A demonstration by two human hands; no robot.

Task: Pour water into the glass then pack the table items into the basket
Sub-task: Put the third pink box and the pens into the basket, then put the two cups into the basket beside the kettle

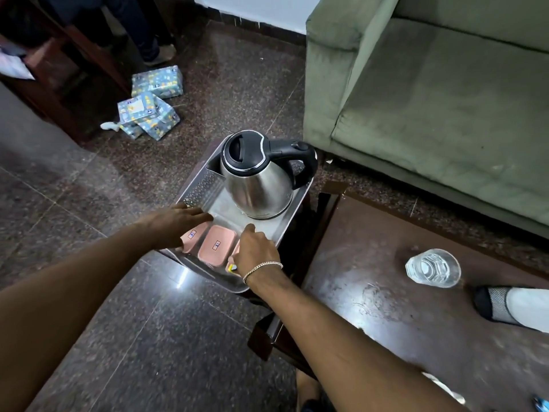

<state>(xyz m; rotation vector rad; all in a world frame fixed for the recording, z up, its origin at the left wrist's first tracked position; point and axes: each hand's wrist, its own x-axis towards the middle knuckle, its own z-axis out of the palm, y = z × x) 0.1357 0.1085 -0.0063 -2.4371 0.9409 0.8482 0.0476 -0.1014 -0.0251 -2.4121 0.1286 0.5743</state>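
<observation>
A grey perforated basket [198, 185] stands on a low stool beside the table. Inside it at the far end is a steel electric kettle [258, 185] with a black lid and handle. Pink lidded boxes lie in a row at its near end; the middle box [217, 245] is uncovered. My left hand [175, 224] lies flat, fingers apart, over the leftmost pink box [191, 234]. My right hand [255, 251] curls down over the rightmost pink box [236, 250], with a small yellow item [231, 267] showing under it. A glass of water [433, 267] stands on the brown table [386, 322].
A green sofa [430, 99] fills the upper right. Gift-wrapped boxes [151, 105] lie on the granite floor by a dark wooden cabinet [59, 84]. A white bottle with a black mesh sleeve [511, 307] lies at the table's right edge. Another person's legs [142, 40] are at the top left.
</observation>
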